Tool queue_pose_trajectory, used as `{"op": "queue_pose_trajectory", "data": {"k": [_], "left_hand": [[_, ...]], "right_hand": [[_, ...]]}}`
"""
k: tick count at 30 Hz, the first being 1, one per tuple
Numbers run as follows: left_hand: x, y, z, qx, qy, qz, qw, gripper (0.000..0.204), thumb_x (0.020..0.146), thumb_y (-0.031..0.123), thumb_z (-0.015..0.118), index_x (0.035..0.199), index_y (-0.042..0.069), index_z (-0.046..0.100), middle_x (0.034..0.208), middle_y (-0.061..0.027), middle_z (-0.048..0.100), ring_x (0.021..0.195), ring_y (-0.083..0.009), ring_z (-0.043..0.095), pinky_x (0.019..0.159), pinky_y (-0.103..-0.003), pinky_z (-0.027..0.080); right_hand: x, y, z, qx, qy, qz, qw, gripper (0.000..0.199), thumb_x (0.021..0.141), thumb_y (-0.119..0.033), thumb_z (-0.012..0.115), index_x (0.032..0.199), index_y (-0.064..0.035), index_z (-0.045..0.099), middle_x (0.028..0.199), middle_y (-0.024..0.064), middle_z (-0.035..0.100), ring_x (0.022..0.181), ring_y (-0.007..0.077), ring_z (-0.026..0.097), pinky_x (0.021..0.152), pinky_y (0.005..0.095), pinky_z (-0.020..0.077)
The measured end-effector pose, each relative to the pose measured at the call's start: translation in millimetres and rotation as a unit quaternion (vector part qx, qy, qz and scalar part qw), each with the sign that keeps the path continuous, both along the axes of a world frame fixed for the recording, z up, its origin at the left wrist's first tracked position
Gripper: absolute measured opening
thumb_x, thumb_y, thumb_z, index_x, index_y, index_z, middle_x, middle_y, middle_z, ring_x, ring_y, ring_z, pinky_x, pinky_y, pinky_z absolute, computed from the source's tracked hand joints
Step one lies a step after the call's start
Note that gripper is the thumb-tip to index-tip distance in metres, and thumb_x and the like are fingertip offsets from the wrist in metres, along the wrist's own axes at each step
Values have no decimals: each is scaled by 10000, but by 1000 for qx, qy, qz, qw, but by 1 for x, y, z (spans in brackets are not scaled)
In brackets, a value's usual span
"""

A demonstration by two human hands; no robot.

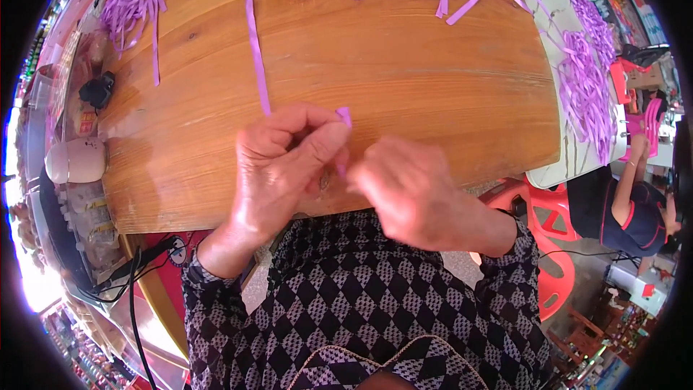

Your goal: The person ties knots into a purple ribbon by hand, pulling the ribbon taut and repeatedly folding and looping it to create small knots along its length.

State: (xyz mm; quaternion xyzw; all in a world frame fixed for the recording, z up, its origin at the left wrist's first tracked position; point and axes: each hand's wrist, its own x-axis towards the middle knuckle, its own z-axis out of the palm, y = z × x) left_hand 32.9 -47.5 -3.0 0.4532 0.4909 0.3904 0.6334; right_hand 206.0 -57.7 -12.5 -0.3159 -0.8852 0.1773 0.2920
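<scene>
Purple ribbon (254, 43) over the counter (433, 58)

My left hand (278, 162) has the ribbon clamped between thumb and fingers, purple showing beside my thumb tip. My right hand (408, 191) is just beside it, blurred; I cannot tell whether it grips anything.

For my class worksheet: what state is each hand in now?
Left hand: closed, holding purple ribbon.
Right hand: curled, blurred; its grip cannot be told.
</scene>
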Motion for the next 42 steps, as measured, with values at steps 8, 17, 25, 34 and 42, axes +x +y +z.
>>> {"op": "queue_pose_trajectory", "data": {"k": [8,17,25,34,42], "left_hand": [[3,-4,-14,-12,-28,-37,999,139,867,119,583,879,-18,608,649,27,548,513,2,420,435,-156,308],[-5,-1,-11,-77,-42,-110,990,90,813,55,597,882,-3,602,699,9,567,586,-35,488,507,-167,370],[3,-14,-12,217,187,-5,958,114,766,-1,646,867,-15,594,696,-54,585,597,-95,541,530,-213,418],[-1,-10,-20,371,297,35,879,73,763,10,647,823,15,606,639,-72,571,548,-140,551,502,-248,431],[-18,6,-17,-131,-111,-72,982,147,761,79,689,806,-44,621,669,-44,608,482,-54,464,420,-176,339]], "right_hand": [[-5,10,-9,130,84,-95,983,255,547,50,655,780,-6,566,746,102,575,571,240,497,484,302,389],[-8,9,-22,-255,258,-124,924,74,852,-53,585,834,15,564,750,44,587,671,82,539,590,227,445],[-14,9,-19,-468,430,-111,764,131,874,-95,573,866,35,561,757,31,586,671,69,535,603,192,439],[-18,2,-17,-523,442,-79,725,211,862,-89,586,1011,51,536,869,73,602,780,92,568,700,208,463],[-4,6,-17,-479,376,-119,784,230,831,3,595,1045,52,525,891,80,595,800,100,567,737,212,456]]}}
